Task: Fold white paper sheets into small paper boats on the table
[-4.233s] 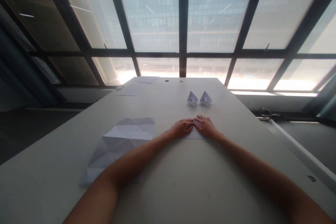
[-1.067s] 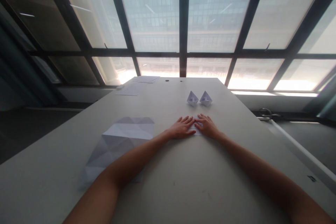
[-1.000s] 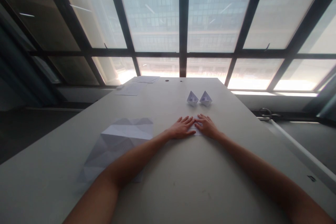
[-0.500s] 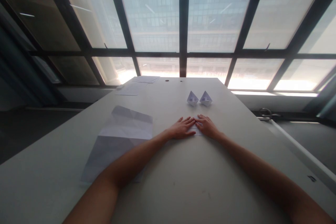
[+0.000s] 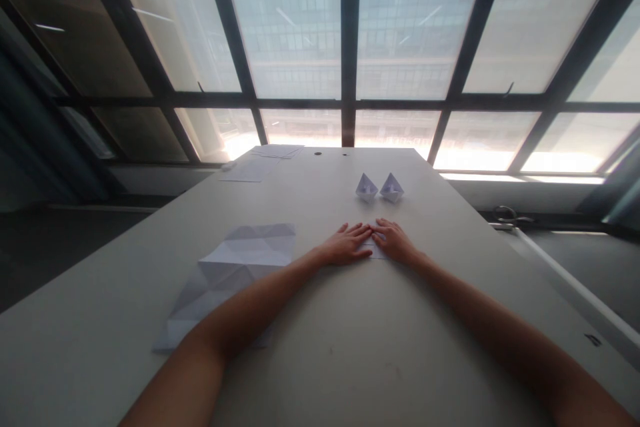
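Both hands lie flat over a small folded white paper (image 5: 376, 251) on the table, their fingertips meeting above it. My left hand (image 5: 346, 245) has its fingers spread and presses on the paper's left part. My right hand (image 5: 393, 240) rests on its right part, fingers stretched out. Most of the paper is hidden under them. Just beyond stand two folded paper boats, one on the left (image 5: 367, 188) and one on the right (image 5: 391, 188). A large creased white sheet (image 5: 220, 283) lies to the left, partly beneath my left forearm.
More white sheets (image 5: 250, 169) lie at the far left of the white table (image 5: 320, 200). Two small dark spots show near its far edge. Large windows stand behind it. A pale rail (image 5: 575, 283) runs along the right side.
The far part of the large creased sheet has dropped lower, and its creases show differently. Both hands have stayed in place on the small paper.
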The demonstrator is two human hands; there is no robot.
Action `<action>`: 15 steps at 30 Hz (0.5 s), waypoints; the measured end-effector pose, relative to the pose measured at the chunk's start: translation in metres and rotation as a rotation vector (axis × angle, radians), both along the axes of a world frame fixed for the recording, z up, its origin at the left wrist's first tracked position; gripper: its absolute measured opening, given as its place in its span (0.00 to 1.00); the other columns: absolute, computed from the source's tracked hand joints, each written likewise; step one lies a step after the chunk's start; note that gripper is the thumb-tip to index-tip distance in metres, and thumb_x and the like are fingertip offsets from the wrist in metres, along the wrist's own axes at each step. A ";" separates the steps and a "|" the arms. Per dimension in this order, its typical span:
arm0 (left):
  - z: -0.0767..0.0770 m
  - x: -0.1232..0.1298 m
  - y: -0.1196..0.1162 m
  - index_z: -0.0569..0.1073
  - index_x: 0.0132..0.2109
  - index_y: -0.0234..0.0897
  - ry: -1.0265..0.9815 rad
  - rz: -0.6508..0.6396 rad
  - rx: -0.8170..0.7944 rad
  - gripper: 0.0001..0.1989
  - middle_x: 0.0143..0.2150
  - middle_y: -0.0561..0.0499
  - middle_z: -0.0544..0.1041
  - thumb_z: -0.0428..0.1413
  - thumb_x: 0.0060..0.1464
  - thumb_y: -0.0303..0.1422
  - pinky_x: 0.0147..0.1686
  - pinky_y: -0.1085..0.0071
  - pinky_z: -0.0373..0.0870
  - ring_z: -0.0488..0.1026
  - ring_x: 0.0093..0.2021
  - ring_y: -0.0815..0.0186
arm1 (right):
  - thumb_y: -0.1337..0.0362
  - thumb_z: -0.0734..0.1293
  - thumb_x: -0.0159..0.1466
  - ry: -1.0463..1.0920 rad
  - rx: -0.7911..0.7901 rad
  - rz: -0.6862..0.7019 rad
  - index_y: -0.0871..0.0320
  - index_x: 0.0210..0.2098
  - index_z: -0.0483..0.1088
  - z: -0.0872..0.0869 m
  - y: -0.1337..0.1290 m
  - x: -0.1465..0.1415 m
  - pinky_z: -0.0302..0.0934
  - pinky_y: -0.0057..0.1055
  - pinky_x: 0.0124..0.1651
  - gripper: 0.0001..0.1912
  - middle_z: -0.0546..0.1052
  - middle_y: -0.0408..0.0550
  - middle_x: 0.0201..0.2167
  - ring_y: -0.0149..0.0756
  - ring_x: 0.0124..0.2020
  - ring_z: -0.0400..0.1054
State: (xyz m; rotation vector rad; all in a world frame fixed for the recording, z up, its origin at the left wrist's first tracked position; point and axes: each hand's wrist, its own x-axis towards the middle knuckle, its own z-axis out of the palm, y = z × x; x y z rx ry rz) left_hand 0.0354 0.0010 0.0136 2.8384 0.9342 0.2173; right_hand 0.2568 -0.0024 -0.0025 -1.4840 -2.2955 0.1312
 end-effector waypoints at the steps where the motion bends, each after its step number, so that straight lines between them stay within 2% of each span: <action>1: 0.000 0.000 0.000 0.46 0.73 0.44 -0.003 0.000 0.002 0.36 0.74 0.44 0.48 0.42 0.66 0.55 0.68 0.48 0.39 0.44 0.73 0.53 | 0.59 0.61 0.70 -0.002 0.001 0.000 0.54 0.59 0.71 0.000 0.000 0.000 0.49 0.48 0.67 0.21 0.67 0.57 0.64 0.47 0.67 0.57; 11: 0.000 0.000 0.000 0.45 0.74 0.43 0.003 0.000 -0.006 0.38 0.74 0.43 0.47 0.41 0.65 0.56 0.68 0.48 0.38 0.44 0.73 0.53 | 0.61 0.60 0.70 -0.014 0.013 0.004 0.54 0.60 0.70 -0.001 0.001 0.000 0.49 0.47 0.67 0.20 0.67 0.58 0.64 0.46 0.67 0.57; 15: 0.003 -0.002 0.001 0.42 0.74 0.41 0.024 -0.024 -0.035 0.44 0.74 0.42 0.45 0.44 0.62 0.60 0.68 0.49 0.35 0.41 0.74 0.51 | 0.64 0.59 0.70 -0.017 0.007 0.007 0.55 0.60 0.70 -0.001 0.000 0.000 0.49 0.47 0.67 0.21 0.67 0.58 0.64 0.46 0.67 0.57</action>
